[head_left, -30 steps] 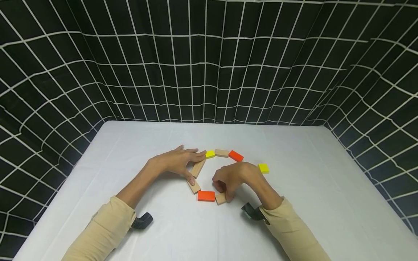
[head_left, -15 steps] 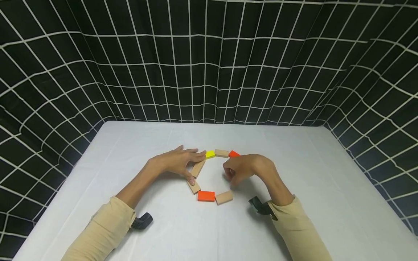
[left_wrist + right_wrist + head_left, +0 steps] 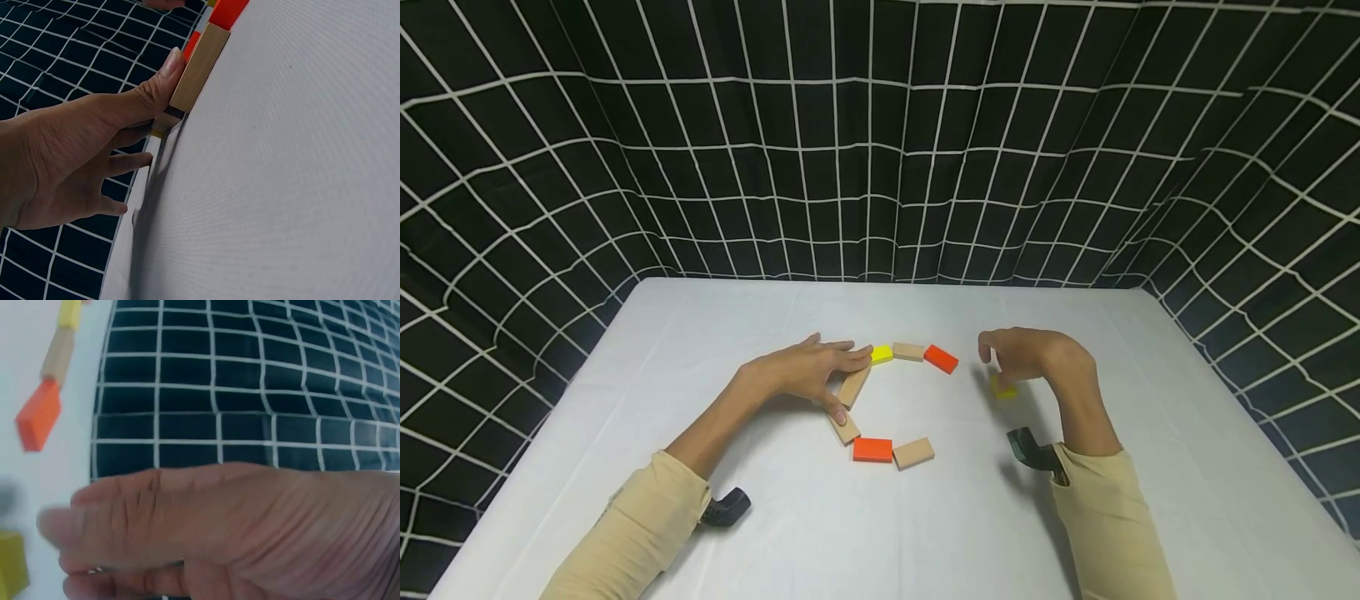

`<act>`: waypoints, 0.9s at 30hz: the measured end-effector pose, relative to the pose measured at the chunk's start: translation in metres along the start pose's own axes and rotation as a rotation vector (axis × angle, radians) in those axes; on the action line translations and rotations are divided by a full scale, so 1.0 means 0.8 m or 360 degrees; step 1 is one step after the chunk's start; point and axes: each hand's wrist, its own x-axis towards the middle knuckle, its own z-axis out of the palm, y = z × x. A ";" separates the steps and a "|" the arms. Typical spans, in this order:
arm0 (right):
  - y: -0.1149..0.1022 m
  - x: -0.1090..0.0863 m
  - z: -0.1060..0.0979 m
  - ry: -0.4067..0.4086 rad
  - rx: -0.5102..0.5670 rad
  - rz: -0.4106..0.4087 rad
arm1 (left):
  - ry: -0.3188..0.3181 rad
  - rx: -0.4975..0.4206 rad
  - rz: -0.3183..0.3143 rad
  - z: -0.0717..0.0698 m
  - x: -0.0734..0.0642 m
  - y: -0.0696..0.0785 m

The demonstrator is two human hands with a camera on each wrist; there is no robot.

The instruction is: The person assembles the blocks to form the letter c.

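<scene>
Small wooden blocks lie end to end on the white table, curving into a ring with a gap on the right. My left hand (image 3: 808,371) rests at the ring's left side, fingers spread. Its thumb presses a plain wooden block (image 3: 850,432); its fingertips reach the end of a longer plain block (image 3: 854,387) beside a yellow block (image 3: 882,355). My right hand (image 3: 1033,354) hovers over a separate yellow block (image 3: 1006,392), partly hiding it. In the right wrist view that yellow block (image 3: 11,565) sits apart from the loosely bent fingers, which hold nothing.
An orange block (image 3: 941,359) and a plain block (image 3: 908,352) form the far side of the ring. Another orange block (image 3: 872,450) and plain block (image 3: 913,453) form the near side. A black curtain (image 3: 880,167) with white grid lines surrounds the table (image 3: 737,317).
My right hand has left the near plain block and moved right and away from me, over the separate yellow block. My left hand has stayed in place.
</scene>
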 end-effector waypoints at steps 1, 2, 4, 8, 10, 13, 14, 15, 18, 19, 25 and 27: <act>0.003 0.003 0.001 -0.0002 0.0005 0.0028 | 0.0000 0.0001 0.0000 0.000 0.000 0.000; 0.005 0.005 0.002 -0.0006 0.0001 0.0042 | 0.0001 0.0001 0.0001 0.000 0.001 0.000; 0.009 0.011 0.006 -0.0016 -0.0001 0.0071 | -0.0001 0.0002 0.0000 0.001 0.002 -0.001; 0.015 0.022 0.015 -0.0042 0.0012 0.0107 | -0.0010 -0.0006 0.0002 0.001 0.002 -0.001; 0.018 0.028 0.018 -0.0051 0.0017 0.0113 | -0.0011 -0.0009 0.0007 0.002 0.002 -0.001; 0.020 0.035 0.022 -0.0063 -0.0001 0.0108 | -0.0012 -0.0004 0.0014 0.002 0.002 -0.001; 0.021 0.037 0.023 -0.0066 -0.0012 0.0106 | -0.0013 -0.0004 0.0014 0.001 0.002 -0.001; 0.022 0.039 0.024 -0.0069 -0.0025 0.0102 | -0.0015 -0.0005 0.0012 0.001 0.002 0.000; 0.023 0.042 0.026 -0.0074 -0.0036 0.0090 | -0.0016 -0.0010 0.0004 0.001 0.002 0.000; 0.023 0.042 0.026 -0.0073 -0.0037 0.0088 | -0.0016 -0.0010 0.0004 0.000 0.002 0.000; 0.024 0.040 0.025 -0.0070 -0.0021 0.0146 | -0.0009 -0.0015 0.0006 0.000 0.000 0.000; 0.023 0.040 0.025 -0.0065 -0.0022 0.0164 | -0.0009 -0.0015 0.0006 -0.001 0.000 0.001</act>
